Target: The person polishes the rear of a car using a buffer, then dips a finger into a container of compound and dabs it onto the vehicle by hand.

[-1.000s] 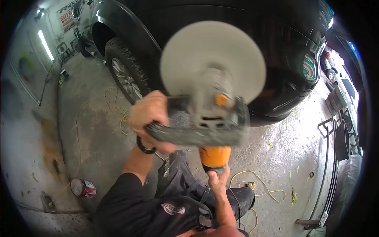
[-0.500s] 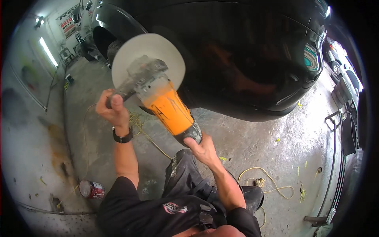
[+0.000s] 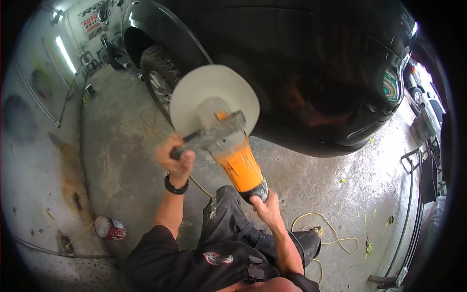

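An orange and grey electric polisher (image 3: 242, 168) with a wide pale pad (image 3: 214, 87) is held out in front of me. My left hand (image 3: 176, 155) wraps around its black side handle. At the rear end of the body, my right hand (image 3: 267, 208) grips the dark grip, the thumb lying along it. The pad stands before the side of a black car (image 3: 311, 63), overlapping its lower panel in view. Whether pad and paint touch, I cannot tell. A dark band circles my left wrist.
A car wheel (image 3: 158, 80) is behind the pad on the left. Yellow cord (image 3: 335, 238) loops on the floor at right, more at left. A paint can (image 3: 110, 228) sits lower left by the wall. A metal rack (image 3: 422, 170) lines the right side.
The polisher and both hands have moved right and down in view. More of the wheel now shows behind the pad. Both hands keep their hold.
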`<state>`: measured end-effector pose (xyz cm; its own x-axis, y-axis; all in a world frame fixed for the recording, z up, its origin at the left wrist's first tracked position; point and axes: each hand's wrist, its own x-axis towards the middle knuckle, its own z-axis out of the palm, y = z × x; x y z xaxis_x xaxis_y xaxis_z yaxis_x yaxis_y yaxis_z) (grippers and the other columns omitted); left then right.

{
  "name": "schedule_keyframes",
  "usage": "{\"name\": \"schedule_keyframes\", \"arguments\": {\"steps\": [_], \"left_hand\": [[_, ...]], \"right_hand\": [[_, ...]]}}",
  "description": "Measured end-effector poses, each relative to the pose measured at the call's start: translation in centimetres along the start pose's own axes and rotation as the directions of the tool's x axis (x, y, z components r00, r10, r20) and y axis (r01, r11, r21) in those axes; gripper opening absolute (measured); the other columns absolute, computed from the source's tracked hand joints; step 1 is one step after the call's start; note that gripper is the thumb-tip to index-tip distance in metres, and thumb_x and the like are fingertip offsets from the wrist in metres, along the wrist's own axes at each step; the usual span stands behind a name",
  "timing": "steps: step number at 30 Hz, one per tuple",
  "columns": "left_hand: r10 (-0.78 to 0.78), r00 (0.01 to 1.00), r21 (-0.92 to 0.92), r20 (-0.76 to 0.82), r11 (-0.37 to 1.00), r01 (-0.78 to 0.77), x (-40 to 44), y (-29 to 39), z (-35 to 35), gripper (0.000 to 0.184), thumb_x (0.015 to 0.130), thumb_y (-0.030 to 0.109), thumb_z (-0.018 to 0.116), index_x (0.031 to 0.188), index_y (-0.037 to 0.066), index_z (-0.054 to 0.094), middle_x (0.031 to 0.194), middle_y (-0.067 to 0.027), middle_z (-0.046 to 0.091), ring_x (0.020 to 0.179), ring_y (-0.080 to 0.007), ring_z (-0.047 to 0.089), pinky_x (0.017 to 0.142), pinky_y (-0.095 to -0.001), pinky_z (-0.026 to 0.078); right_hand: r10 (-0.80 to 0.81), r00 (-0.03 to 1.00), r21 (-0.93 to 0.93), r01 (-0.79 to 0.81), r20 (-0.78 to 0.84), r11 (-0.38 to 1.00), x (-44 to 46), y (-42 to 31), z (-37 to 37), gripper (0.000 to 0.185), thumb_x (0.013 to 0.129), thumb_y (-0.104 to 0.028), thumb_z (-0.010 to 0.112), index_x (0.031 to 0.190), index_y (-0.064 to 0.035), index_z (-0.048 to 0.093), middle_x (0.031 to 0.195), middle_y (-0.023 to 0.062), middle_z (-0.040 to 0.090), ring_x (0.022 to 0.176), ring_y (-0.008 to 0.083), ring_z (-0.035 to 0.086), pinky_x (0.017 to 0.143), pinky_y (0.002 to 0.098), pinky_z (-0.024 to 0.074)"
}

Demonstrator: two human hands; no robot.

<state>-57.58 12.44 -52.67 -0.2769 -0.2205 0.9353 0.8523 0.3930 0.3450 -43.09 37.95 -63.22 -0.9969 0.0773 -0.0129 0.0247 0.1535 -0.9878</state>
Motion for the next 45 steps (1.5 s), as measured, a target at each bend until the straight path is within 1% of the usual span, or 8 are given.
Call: {"name": "schedule_keyframes", "arguments": {"steps": [4,12,21,25,30,35,39,45], "left_hand": [[0.138,0.956,0.208,-0.258,0.974,-0.085,5.8,-1.7,0.3,0.061,0.091,0.056,0.062,0.079,-0.004,0.059,0.069,-0.0096,0.060,0.059,-0.0199,0.055,0.055,-0.0344,0.041],[-0.071,0.967,-0.164,-0.245,0.986,0.031,13.1,-4.3,-0.7,0.061,0.089,0.058,0.065,0.072,0.001,0.054,0.066,0.0029,0.043,0.057,-0.0046,0.037,0.051,-0.0221,0.026],[-0.044,0.979,-0.281,-0.197,0.960,-0.013,11.1,2.6,2.5,0.069,0.088,0.065,0.064,0.065,0.002,0.045,0.064,0.0021,0.043,0.055,-0.0049,0.036,0.050,-0.0221,0.025],[0.094,0.992,-0.315,-0.081,0.942,-0.115,10.8,6.6,3.8,0.067,0.093,0.067,0.055,0.066,0.008,0.038,0.058,0.0012,0.038,0.052,-0.0071,0.035,0.050,-0.0231,0.024],[0.264,0.965,-0.488,-0.003,0.841,-0.232,8.6,10.7,6.9,0.068,0.092,0.068,0.055,0.065,0.007,0.041,0.058,0.0003,0.038,0.048,-0.0116,0.033,0.052,-0.0299,0.028],[0.408,0.874,-0.690,0.266,0.714,-0.123,6.4,13.4,8.0,0.059,0.071,0.058,0.084,0.067,0.008,0.053,0.056,0.0004,0.046,0.047,-0.0175,0.045,0.052,-0.0319,0.037],[0.353,0.909,-0.662,0.221,0.739,-0.126,5.1,11.8,7.7,0.059,0.071,0.058,0.084,0.065,0.008,0.052,0.056,0.0007,0.045,0.047,-0.0170,0.044,0.051,-0.0317,0.037],[0.223,0.975,-0.462,0.001,0.865,-0.197,6.6,5.9,4.0,0.059,0.080,0.057,0.077,0.066,0.005,0.051,0.056,-0.0016,0.045,0.049,-0.0180,0.045,0.051,-0.0320,0.038]], "right_hand": [[-0.111,0.994,0.016,0.110,0.006,0.994,3.6,-5.7,2.3,0.062,0.082,-0.048,0.075,0.108,0.0076,0.066,0.089,0.0176,0.072,0.087,0.0234,0.069,0.079,0.0384,0.0524],[-0.203,0.979,-0.049,0.202,-0.025,0.978,7.0,-11.6,5.0,0.072,0.081,-0.058,0.073,0.105,0.0093,0.064,0.089,0.0281,0.069,0.091,0.0422,0.070,0.080,0.0437,0.0521],[-0.185,0.975,0.014,0.188,-0.126,0.982,0.2,-9.8,1.8,0.072,0.079,-0.054,0.077,0.112,0.0075,0.062,0.090,0.0261,0.071,0.092,0.0399,0.071,0.079,0.0425,0.0530],[-0.225,0.956,0.085,0.244,-0.186,0.966,-3.0,-8.9,0.1,0.067,0.077,-0.046,0.081,0.118,0.0035,0.062,0.096,0.0237,0.072,0.096,0.0394,0.071,0.082,0.0409,0.0532],[-0.241,0.933,0.186,0.296,-0.268,0.937,-6.7,-4.9,-2.1,0.072,0.076,-0.042,0.085,0.124,0.0053,0.059,0.104,0.0135,0.074,0.099,0.0198,0.069,0.088,0.0341,0.0523],[-0.223,0.906,0.282,0.333,-0.359,0.900,-9.9,-0.9,-4.0,0.082,0.077,-0.057,0.081,0.122,0.0078,0.058,0.108,0.0096,0.071,0.100,0.0172,0.066,0.088,0.0330,0.0514],[-0.239,0.904,0.226,0.331,-0.355,0.916,-9.0,-0.7,-4.0,0.087,0.076,-0.062,0.079,0.122,0.0082,0.058,0.110,0.0099,0.069,0.099,0.0159,0.064,0.087,0.0325,0.0507],[-0.225,0.964,0.259,0.257,-0.144,0.931,-2.8,-4.3,-0.9,0.070,0.083,-0.048,0.078,0.122,0.0060,0.060,0.105,0.0086,0.069,0.098,0.0149,0.063,0.087,0.0328,0.0500]]}}
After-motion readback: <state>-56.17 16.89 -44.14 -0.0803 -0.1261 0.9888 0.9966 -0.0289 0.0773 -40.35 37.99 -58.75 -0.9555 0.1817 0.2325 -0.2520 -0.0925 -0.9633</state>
